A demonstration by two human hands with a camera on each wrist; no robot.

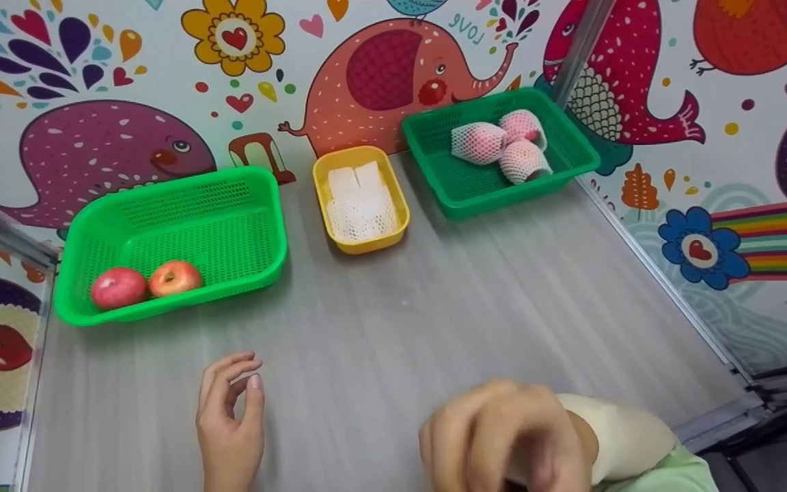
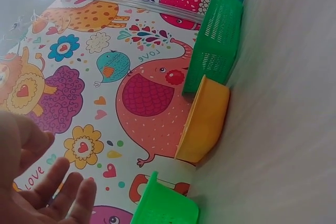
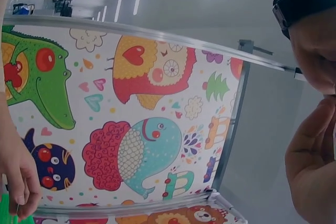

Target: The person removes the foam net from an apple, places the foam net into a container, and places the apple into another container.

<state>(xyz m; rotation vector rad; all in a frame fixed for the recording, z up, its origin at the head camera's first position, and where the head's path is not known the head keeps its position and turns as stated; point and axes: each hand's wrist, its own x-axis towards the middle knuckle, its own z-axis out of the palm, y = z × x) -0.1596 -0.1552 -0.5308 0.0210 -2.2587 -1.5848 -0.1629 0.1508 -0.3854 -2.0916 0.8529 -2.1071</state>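
Our left hand point(image 1: 231, 424), loosely curled and empty, is nearer the two round red apples point(image 1: 119, 288), which lie ahead and leftward inside the bright-green perforated plastic basket point(image 1: 205, 239), behind its near rim. We cannot tell whether our right hand point(image 1: 509, 434), fingers bent, holds anything. Right of the basket stands a yellow plastic tub point(image 1: 366, 244) of white foam nets point(image 1: 363, 213).

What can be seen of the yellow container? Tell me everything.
The yellow container, apparently plastic, is rectangular with rounded corners, a rim and solid-looking walls. It stands upright, open-topped, on the grey table, between the bright green basket and the dark green basket. White foam netting lies inside. Neither the left hand nor the right hand touches it.
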